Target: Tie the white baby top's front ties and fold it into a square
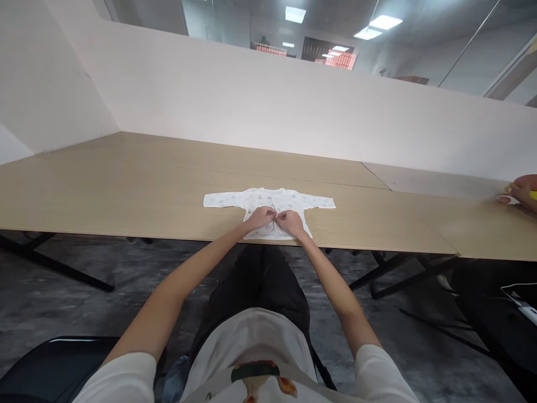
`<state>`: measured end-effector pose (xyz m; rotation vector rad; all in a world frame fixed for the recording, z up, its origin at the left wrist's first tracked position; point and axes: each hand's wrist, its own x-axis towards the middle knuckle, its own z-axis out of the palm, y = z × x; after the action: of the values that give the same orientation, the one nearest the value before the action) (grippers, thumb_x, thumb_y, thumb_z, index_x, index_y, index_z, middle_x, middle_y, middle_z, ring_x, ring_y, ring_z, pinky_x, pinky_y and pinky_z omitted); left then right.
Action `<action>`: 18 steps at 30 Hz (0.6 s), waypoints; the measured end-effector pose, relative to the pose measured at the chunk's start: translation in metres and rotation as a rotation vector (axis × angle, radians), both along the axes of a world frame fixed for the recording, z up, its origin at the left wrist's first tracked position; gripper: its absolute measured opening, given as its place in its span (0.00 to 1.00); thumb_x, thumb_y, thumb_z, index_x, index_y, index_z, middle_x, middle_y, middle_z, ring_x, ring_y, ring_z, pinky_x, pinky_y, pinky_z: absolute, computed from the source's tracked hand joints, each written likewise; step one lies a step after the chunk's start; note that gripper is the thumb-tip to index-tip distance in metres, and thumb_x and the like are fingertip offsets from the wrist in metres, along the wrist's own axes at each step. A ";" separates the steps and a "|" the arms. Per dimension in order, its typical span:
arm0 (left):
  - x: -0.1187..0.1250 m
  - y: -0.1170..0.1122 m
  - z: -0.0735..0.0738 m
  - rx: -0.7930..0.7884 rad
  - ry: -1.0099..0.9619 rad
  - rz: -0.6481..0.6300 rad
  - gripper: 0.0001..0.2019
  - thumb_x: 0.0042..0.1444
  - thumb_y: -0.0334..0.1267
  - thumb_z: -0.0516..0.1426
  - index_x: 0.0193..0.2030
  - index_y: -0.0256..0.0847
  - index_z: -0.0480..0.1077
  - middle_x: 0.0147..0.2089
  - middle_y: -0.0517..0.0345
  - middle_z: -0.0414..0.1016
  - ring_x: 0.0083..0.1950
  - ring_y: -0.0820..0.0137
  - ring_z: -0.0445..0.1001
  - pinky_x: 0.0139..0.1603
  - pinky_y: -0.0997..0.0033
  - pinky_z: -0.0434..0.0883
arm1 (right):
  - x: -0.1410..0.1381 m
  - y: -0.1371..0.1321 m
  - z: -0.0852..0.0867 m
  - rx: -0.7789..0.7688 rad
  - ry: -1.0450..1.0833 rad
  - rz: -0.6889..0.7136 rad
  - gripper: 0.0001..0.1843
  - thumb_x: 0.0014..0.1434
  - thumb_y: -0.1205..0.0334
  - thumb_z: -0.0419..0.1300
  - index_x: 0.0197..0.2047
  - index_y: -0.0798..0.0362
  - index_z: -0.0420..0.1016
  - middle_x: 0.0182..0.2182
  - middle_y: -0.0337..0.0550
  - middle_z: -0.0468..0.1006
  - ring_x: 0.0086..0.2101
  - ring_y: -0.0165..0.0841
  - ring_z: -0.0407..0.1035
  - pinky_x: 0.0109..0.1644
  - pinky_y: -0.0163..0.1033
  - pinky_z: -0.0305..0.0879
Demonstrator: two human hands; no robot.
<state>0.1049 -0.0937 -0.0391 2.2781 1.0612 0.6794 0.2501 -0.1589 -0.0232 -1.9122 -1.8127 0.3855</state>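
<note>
A small white long-sleeved baby top (268, 198) with a faint grey print lies flat on the wooden table (126, 187), its sleeves stretched out to both sides. My left hand (262, 217) and my right hand (290, 222) meet at the middle of its front opening. The fingertips of each hand pinch the fabric there, and the two hands almost touch. The lower middle of the top is hidden under my hands.
At the far right edge, a co-worker's hand (523, 190) holds something white and yellow on the table. A low white wall (268, 101) runs behind the table. Below are black table legs (403, 274), a white cable (520, 296) and a dark chair (54, 364).
</note>
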 end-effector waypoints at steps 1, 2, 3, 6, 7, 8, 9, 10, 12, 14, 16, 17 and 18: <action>-0.001 0.001 -0.001 0.001 -0.005 -0.012 0.15 0.55 0.38 0.50 0.38 0.40 0.77 0.43 0.56 0.80 0.45 0.66 0.75 0.48 0.70 0.70 | 0.001 0.002 -0.001 0.002 0.000 -0.003 0.14 0.58 0.53 0.59 0.30 0.53 0.80 0.27 0.41 0.78 0.30 0.31 0.69 0.30 0.31 0.53; -0.002 0.002 -0.002 0.007 -0.007 -0.024 0.16 0.55 0.37 0.49 0.40 0.40 0.77 0.44 0.56 0.79 0.47 0.66 0.75 0.50 0.70 0.70 | 0.001 0.004 -0.002 0.006 0.000 -0.011 0.16 0.58 0.52 0.59 0.28 0.53 0.79 0.26 0.41 0.78 0.29 0.30 0.69 0.30 0.32 0.53; -0.003 0.003 -0.002 0.015 -0.003 -0.032 0.16 0.55 0.37 0.49 0.40 0.41 0.78 0.45 0.56 0.79 0.48 0.66 0.75 0.51 0.69 0.70 | 0.002 0.006 -0.003 0.010 0.004 -0.022 0.17 0.59 0.51 0.58 0.27 0.54 0.79 0.25 0.42 0.77 0.28 0.30 0.69 0.30 0.32 0.53; -0.007 0.003 -0.003 0.066 0.058 -0.015 0.17 0.56 0.35 0.48 0.42 0.42 0.78 0.46 0.56 0.79 0.48 0.66 0.74 0.54 0.67 0.68 | 0.005 0.011 -0.006 0.002 0.042 -0.053 0.14 0.57 0.55 0.58 0.27 0.54 0.79 0.24 0.42 0.77 0.28 0.30 0.70 0.30 0.31 0.54; -0.009 0.002 -0.003 0.098 0.095 0.017 0.17 0.57 0.35 0.48 0.42 0.42 0.78 0.46 0.55 0.78 0.49 0.65 0.73 0.55 0.65 0.67 | 0.007 0.012 -0.006 -0.007 0.055 -0.063 0.11 0.56 0.58 0.58 0.28 0.54 0.79 0.25 0.42 0.78 0.28 0.30 0.70 0.30 0.31 0.55; -0.012 0.001 -0.003 0.137 0.138 0.059 0.17 0.57 0.34 0.48 0.42 0.42 0.78 0.46 0.53 0.77 0.50 0.63 0.73 0.57 0.62 0.66 | 0.009 0.012 -0.006 -0.017 0.065 -0.075 0.10 0.54 0.61 0.58 0.28 0.54 0.79 0.25 0.42 0.78 0.28 0.30 0.70 0.30 0.31 0.55; -0.015 -0.001 -0.003 0.180 0.180 0.105 0.17 0.58 0.34 0.48 0.43 0.42 0.77 0.47 0.52 0.76 0.52 0.61 0.71 0.58 0.60 0.65 | 0.011 0.013 -0.006 -0.025 0.071 -0.090 0.09 0.52 0.62 0.58 0.29 0.54 0.79 0.25 0.42 0.78 0.27 0.30 0.70 0.30 0.31 0.55; -0.018 -0.003 -0.004 0.220 0.217 0.148 0.16 0.58 0.34 0.48 0.44 0.42 0.77 0.48 0.50 0.75 0.53 0.60 0.70 0.59 0.57 0.64 | 0.014 0.013 -0.005 -0.031 0.074 -0.107 0.09 0.52 0.63 0.57 0.29 0.54 0.79 0.25 0.42 0.78 0.27 0.30 0.70 0.30 0.32 0.56; -0.023 -0.005 -0.005 0.267 0.268 0.210 0.17 0.59 0.34 0.48 0.48 0.42 0.75 0.52 0.48 0.73 0.56 0.58 0.67 0.60 0.55 0.62 | 0.018 0.012 -0.004 -0.038 0.068 -0.133 0.09 0.52 0.63 0.57 0.30 0.54 0.78 0.26 0.42 0.78 0.28 0.31 0.70 0.31 0.32 0.57; -0.026 -0.002 -0.005 0.264 0.300 0.222 0.17 0.59 0.35 0.49 0.51 0.43 0.73 0.54 0.48 0.71 0.57 0.59 0.66 0.60 0.56 0.62 | 0.019 0.012 -0.002 -0.050 0.035 -0.141 0.08 0.52 0.62 0.58 0.32 0.54 0.78 0.30 0.43 0.80 0.31 0.33 0.72 0.32 0.32 0.58; -0.026 0.005 -0.002 0.241 0.329 0.213 0.16 0.59 0.36 0.50 0.50 0.44 0.74 0.54 0.49 0.72 0.57 0.59 0.67 0.60 0.55 0.61 | 0.017 0.015 0.000 -0.061 -0.018 -0.130 0.10 0.52 0.60 0.58 0.37 0.54 0.76 0.34 0.45 0.80 0.35 0.35 0.73 0.36 0.34 0.61; -0.024 0.010 0.001 0.219 0.344 0.213 0.15 0.58 0.35 0.50 0.47 0.44 0.75 0.52 0.49 0.73 0.56 0.58 0.68 0.60 0.55 0.61 | 0.015 0.017 0.001 -0.065 -0.042 -0.125 0.13 0.52 0.59 0.59 0.40 0.54 0.75 0.38 0.47 0.80 0.38 0.37 0.73 0.39 0.35 0.62; -0.022 0.017 0.005 0.189 0.355 0.215 0.15 0.57 0.34 0.51 0.45 0.43 0.76 0.51 0.50 0.74 0.55 0.58 0.69 0.59 0.55 0.62 | 0.012 0.021 0.003 -0.071 -0.060 -0.120 0.16 0.52 0.58 0.59 0.44 0.54 0.74 0.41 0.48 0.79 0.41 0.39 0.73 0.41 0.37 0.63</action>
<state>0.0833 -0.0771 -0.0345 2.5332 1.4795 0.4832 0.2623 -0.1382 -0.0204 -2.0907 -1.7322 0.3592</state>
